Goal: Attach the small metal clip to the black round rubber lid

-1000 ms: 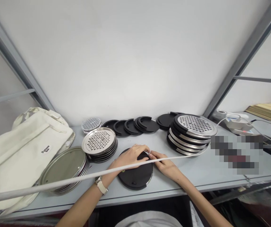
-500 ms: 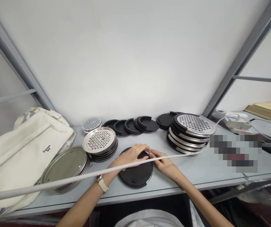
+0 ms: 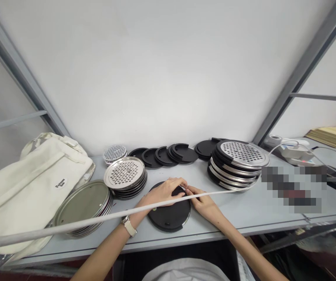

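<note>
A round, flat black disc (image 3: pixel 170 219) lies on the grey desk (image 3: pixel 226 216). At its far-right edge, bent fingers of the left hand (image 3: pixel 167 191) and right hand (image 3: pixel 205 204) meet; whether they grasp anything, I cannot tell.

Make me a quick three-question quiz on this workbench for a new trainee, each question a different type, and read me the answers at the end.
1. True or false: the watch is worn on the left arm.
2. Which of these lies beneath the left hand? A) a cloth bag; B) a black disc; C) a white box.
3. Fill in the blank: seen in the picture, the tall stack of discs stands to the ____ of the black disc.

Key: 1. True. 2. B. 3. Right.
</note>
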### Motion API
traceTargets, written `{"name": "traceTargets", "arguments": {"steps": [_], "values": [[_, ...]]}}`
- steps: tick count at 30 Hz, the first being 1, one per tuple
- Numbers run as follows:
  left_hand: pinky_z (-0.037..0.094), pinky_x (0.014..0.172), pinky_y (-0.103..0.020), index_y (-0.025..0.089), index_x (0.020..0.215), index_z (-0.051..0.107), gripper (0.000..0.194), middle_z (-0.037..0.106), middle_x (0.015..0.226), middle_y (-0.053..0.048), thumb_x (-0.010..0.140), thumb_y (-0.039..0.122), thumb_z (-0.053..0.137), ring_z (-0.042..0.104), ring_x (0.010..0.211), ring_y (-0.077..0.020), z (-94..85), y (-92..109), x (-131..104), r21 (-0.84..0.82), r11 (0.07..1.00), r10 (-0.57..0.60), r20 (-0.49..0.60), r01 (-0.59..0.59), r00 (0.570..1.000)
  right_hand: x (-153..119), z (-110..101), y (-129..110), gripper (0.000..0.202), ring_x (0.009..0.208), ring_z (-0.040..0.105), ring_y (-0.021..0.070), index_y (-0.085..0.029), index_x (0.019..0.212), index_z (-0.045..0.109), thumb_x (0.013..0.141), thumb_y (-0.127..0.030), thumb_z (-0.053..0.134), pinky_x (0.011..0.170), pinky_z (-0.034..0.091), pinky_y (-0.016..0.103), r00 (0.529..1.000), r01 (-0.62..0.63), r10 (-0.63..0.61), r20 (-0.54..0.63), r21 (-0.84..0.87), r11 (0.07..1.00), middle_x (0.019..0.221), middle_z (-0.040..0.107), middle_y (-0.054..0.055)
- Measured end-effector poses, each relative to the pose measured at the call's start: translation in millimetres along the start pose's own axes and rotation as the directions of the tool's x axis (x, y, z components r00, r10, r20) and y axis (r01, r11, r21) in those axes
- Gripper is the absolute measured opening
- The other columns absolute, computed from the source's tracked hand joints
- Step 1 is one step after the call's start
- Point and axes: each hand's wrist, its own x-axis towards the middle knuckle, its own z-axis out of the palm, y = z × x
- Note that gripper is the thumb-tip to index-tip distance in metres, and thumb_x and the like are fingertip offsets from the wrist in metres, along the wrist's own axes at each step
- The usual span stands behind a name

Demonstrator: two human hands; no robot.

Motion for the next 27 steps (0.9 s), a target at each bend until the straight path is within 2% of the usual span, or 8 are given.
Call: {"name": "traceTargets", "arguments": {"steps": [6,17,27], "values": [[0.042,0.093,-0.032,0.023,0.106,0.051,0.024,0.059,0.105,-0.003,0.084,0.015,0.053,0.055,0.1,-0.0184,2.0,-2,0,0.012,1.0,-0.01,0.001,0.01,1.0,-2,0,-3,0.036,0.072,0.058,0.019,-0.018,0.082,0.062,0.093,-0.04,0.035,0.067,0.043,0.027,1.0,-0.012,0.012,-0.01,-0.007,1.0,0.077,0.066,0.003],[0.041,0.096,-0.032,0.023,0.107,0.052,0.025,0.059,0.108,-0.002,0.084,0.016,0.054,0.054,0.103,-0.0182,0.8,-2,-1,-0.019,1.0,-0.018,0.001,0.018,1.0,-1,-1,-8,0.036,0.074,0.058,0.0201,-0.017,0.082,0.062,0.092,-0.041,0.037,0.068,0.043,0.028,1.0,-0.031,0.031,-0.001,0.023,0.999,0.078,0.066,0.004],[0.042,0.096,-0.033,0.022,0.11,0.053,0.024,0.06,0.11,-0.004,0.087,0.022,0.054,0.054,0.106,-0.0188,-1.9,1,-2,-0.045,0.999,-0.011,-0.002,0.011,1.0,2,0,4,0.039,0.066,0.051,0.0171,-0.018,0.076,0.056,0.091,-0.048,0.036,0.062,0.041,0.026,1.0,-0.023,0.023,0.016,0.008,1.0,0.068,0.057,0.001]]}}
